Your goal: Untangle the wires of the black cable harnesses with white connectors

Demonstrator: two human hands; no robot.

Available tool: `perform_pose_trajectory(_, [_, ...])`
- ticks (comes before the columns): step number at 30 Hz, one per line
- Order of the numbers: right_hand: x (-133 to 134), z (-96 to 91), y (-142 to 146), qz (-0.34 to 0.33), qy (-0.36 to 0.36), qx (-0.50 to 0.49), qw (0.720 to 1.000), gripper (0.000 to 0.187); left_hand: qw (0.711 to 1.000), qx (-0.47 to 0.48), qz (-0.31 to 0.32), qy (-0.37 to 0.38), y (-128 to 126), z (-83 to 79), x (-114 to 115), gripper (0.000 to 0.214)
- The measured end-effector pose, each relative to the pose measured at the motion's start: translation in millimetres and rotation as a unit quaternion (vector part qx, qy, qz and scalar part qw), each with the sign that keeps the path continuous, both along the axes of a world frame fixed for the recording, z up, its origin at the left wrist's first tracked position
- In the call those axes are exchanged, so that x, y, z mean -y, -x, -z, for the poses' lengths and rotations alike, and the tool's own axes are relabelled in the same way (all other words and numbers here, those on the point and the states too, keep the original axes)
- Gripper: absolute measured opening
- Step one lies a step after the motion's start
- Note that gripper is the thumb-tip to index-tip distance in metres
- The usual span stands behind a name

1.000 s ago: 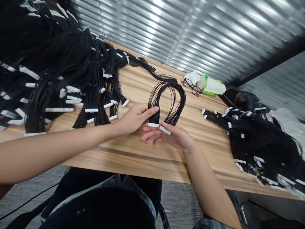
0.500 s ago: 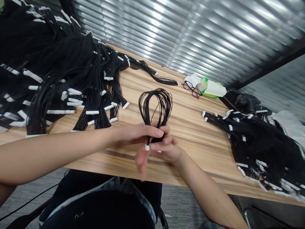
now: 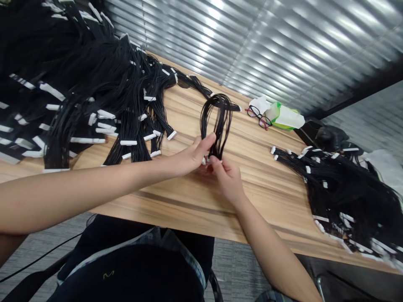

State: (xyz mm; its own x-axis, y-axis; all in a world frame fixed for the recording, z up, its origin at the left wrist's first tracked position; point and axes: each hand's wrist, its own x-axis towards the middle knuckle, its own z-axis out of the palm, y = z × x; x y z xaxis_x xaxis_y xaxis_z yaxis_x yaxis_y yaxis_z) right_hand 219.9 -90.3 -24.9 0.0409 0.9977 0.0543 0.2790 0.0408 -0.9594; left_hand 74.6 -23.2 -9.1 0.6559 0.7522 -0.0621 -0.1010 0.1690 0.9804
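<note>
A black wire harness [image 3: 224,121], looped upward into an arch, stands above the middle of the table between my hands. Its small white connectors peek out at the bottom, close to my fingertips. My left hand [image 3: 198,155] grips the left leg of the loop, thumb pointing up along the wires. Pinched round the lower ends by the connectors is my right hand [image 3: 229,176], thumb on the near side. The fingers behind the wires are partly hidden.
A large heap of black wire harnesses [image 3: 94,63] with white connectors covers the table's left. Another pile of harnesses [image 3: 349,184] lies at the right. Glasses [image 3: 258,117] and a green-and-white tissue pack [image 3: 285,116] sit by the corrugated metal wall [image 3: 252,46].
Both hands have moved up and away over the table with the looped harness. My right hand's fingers, earlier stretched below the connectors, are now curled in around the wire ends.
</note>
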Motion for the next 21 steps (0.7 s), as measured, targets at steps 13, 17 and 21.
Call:
perform_pose_trajectory(13, [0.2,-1.3,-2.9,-0.035,0.068,-0.144,0.987,0.049,0.995,0.026,-0.09,-0.028,5.9,8.8,-7.3,0.034])
perform_pose_trajectory(17, [2.3,0.7,-3.8,-0.081,0.114,-0.124,0.982,0.055,0.995,0.006,-0.083,-0.052,11.1,1.1,-1.4,0.023])
perform_pose_trajectory(21, [1.5,0.5,-4.9,-0.103,0.136,-0.136,0.976,0.06,0.992,-0.026,-0.066,-0.101,16.5,1.3,-1.3,0.023])
